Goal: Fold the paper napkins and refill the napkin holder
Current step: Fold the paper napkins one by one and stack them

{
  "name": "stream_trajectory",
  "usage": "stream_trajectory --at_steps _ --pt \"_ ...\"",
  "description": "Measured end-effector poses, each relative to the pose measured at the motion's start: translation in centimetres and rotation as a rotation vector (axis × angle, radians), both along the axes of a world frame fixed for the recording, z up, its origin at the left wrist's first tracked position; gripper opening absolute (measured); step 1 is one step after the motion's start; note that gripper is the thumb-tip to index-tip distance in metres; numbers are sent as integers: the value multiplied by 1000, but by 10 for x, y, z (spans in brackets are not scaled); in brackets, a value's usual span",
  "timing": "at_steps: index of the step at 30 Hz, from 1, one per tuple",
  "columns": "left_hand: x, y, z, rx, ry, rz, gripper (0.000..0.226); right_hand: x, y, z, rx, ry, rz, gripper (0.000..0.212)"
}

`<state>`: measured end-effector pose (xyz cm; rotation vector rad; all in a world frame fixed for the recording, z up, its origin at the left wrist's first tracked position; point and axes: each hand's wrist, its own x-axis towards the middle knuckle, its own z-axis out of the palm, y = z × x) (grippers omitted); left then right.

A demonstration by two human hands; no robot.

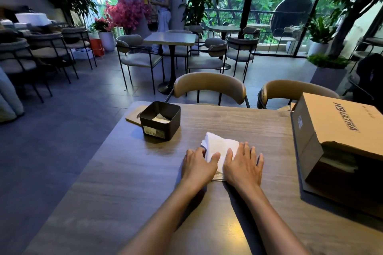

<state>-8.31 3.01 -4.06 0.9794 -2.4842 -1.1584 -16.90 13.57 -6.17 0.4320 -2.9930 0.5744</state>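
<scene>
On the grey wood-grain bench (pixel 238 124), near the middle, a stack of white square paper napkins (pixel 222 147), turned corner-on like a diamond. Pressed flat on its near half, both bare hands, palms down. Left hand (pixel 199 164) over the stack's left corner, fingers (pixel 193 154) lying close together and curled slightly at the edge, thumb stretched across the white paper. Right hand (pixel 243 164) over the right corner, fingers (pixel 246 151) spread moderately and laid flat, some on paper, the outer ones on the bench. Neither hand closed around anything; both simply resting open on the napkins. Thumbs near each other, with a strip of paper showing between them.

Beyond and to the left, well apart from the stack, a black square open-topped napkin holder (pixel 160 121) with a barcode label on its near wall and a little white paper lying at the bottom inside. Just behind the holder, touching or nearly touching it, a thin pale wooden board (pixel 134 115), partly hidden.

At the right edge of the bench, a large brown cardboard box (pixel 339 128) on its side, printed lettering on top, its dark open end facing the near side.

Past the far edge, two tan curved-back chairs (pixel 209 87).
</scene>
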Motion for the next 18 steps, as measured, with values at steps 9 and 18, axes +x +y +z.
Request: stream_trajectory --at_steps 9,18 --pt "-6 7 20 796 300 138 50 0 0 -1 -20 -9 7 66" --pt "-19 -5 14 537 254 -47 27 6 9 6 -287 21 50 76"
